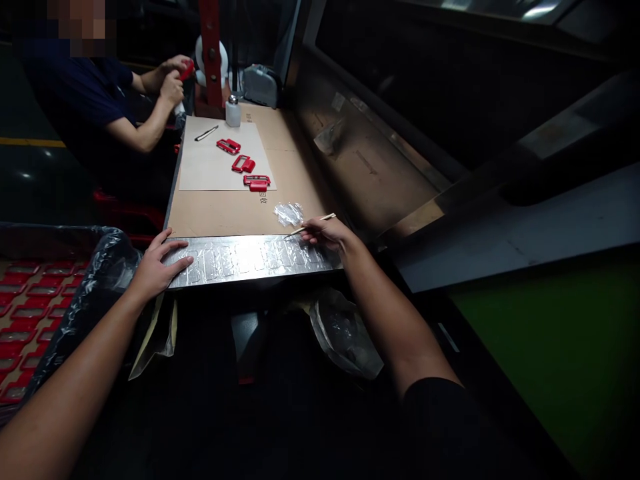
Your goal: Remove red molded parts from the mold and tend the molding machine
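Observation:
A shiny metal strip point(235, 267) lies along the table's near edge, covered by clear film with several rounded outlines. My left hand point(159, 265) rests on its left end, fingers spread. At the right end, my right hand point(323, 233) holds a thin, light-coloured pointed tool point(327, 217) in closed fingers, its tip over the film. Just beyond that hand sits a crumpled piece of clear film point(289, 213). Farther back, red frame-like parts point(243, 164) lie on a pale sheet point(205, 163).
A person point(100, 100) at the back left handles a red part. A knife point(207, 133) and a bottle point(233, 112) stand or lie at the table's far end. Left is a plastic-lined bin point(107, 243) of red parts; a dark machine panel point(370, 153) borders the right.

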Motion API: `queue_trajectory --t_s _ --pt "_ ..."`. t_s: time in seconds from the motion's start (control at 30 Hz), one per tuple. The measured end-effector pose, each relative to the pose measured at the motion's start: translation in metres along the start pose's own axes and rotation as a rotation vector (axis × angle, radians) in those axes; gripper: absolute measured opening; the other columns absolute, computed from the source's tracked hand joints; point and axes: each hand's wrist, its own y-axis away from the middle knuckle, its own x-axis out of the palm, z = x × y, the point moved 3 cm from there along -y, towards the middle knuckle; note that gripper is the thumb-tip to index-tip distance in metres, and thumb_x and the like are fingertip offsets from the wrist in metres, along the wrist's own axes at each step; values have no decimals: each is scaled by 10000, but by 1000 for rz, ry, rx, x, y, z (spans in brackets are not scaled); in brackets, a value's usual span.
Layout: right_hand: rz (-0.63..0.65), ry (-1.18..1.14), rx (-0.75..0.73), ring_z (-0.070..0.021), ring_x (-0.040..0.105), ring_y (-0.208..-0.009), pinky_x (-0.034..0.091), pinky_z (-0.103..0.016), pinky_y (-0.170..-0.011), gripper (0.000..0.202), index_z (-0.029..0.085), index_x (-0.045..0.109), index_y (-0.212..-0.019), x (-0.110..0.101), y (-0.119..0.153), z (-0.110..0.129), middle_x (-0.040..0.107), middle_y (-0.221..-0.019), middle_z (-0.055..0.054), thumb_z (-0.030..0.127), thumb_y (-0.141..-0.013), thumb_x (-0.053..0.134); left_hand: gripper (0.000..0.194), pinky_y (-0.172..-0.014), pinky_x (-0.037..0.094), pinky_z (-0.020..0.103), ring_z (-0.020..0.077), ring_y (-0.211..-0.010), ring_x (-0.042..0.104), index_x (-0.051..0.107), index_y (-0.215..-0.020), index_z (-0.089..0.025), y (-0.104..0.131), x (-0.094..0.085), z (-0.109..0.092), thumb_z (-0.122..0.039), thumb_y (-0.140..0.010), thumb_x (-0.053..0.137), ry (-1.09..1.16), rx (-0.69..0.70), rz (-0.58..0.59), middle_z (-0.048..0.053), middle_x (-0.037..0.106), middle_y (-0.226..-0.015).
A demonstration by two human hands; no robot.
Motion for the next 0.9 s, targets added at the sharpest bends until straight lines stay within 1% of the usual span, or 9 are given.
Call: queue_trajectory --t_s 0.2,0.3,0.43,0.5,0.67,0.77,0.9 --pt "-54 9 11 -134 668 -498 514 -155 -404 93 103 672 -827 -12 6 3 725 -618 -84 137 -866 750 438 -1271 301 538 341 -1498 404 740 -1127 -273 0 0 -1 -575 -810 740 -10 -15 -4 46 389 -1643" --pt "-69 28 27 -123 654 -486 511 -157 -409 114 106 665 -820 -17 7 4 710 -606 -55 152 -886 745 442 -1266 300 556 351 -1498 400 740 -1131 -282 -1 1 0 -581 -806 740 -5 -25 3 45 389 -1643" --pt "-75 56 45 -90 648 -518 501 -145 -438 148 100 664 -860 -24 5 3 689 -655 3 178 -985 664 444 -1265 303 546 352 -1499 397 739 -1135 -291 -1 0 0 -588 -804 735 -5 -32 4 39 390 -1644" --pt "-76 68 50 -78 646 -545 500 -141 -457 174 99 663 -874 -28 4 3 680 -689 11 198 -1016 641 446 -1266 303 540 352 -1498 399 739 -1132 -291 0 -1 0 -591 -801 734 -7 -40 2 35 392 -1642" --pt "-91 84 52 -71 626 -559 504 -155 -480 215 103 658 -876 -36 7 4 663 -720 19 258 -1025 652 457 -1269 300 552 354 -1496 401 737 -1139 -292 -1 0 1 -601 -803 731 -10 -39 6 31 391 -1642" --pt "-103 99 54 -67 609 -547 503 -160 -485 230 107 652 -865 -41 11 7 653 -713 28 269 -1029 647 453 -1267 303 568 363 -1491 407 738 -1138 -296 -1 0 1 -603 -806 730 -16 -41 6 24 388 -1644" --pt "-121 129 67 -72 608 -565 522 -177 -515 224 113 655 -885 -47 16 12 654 -741 26 284 -1030 646 455 -1272 296 559 358 -1498 400 738 -1141 -295 0 0 1 -605 -808 728 -9 -33 3 27 385 -1646"
